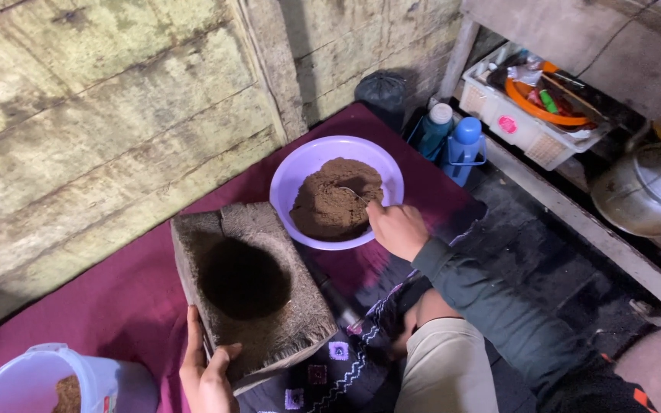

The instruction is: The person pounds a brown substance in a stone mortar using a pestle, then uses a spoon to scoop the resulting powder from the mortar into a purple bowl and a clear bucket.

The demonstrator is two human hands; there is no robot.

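— What is the right hand (396,228) doing?
— It is closed on the handle of a spoon (352,192), whose bowl sits in the brown powder (334,205) heaped in a lilac bowl (300,167). The bowl rests on a maroon cloth (116,298), just beside the far corner of the mortar.

— And the left hand (206,370)?
— It clasps the near edge of a wooden mortar (248,291) — a rough block with a deep round hollow, tilted towards the bowl. Thumb on top, fingers down the side; the palm is partly hidden.

— Where does the scene sit?
— On the floor against a plank wall (109,115). A pale tub (40,378) with a little brown powder stands at the lower left, well apart from the bowl.

— Anything beyond the bowl?
— Two bottles (453,138), one blue-capped, stand near a dark bag (382,88). To the right a white crate (525,115) of odds and ends and a metal kettle (644,191) rest on a low shelf
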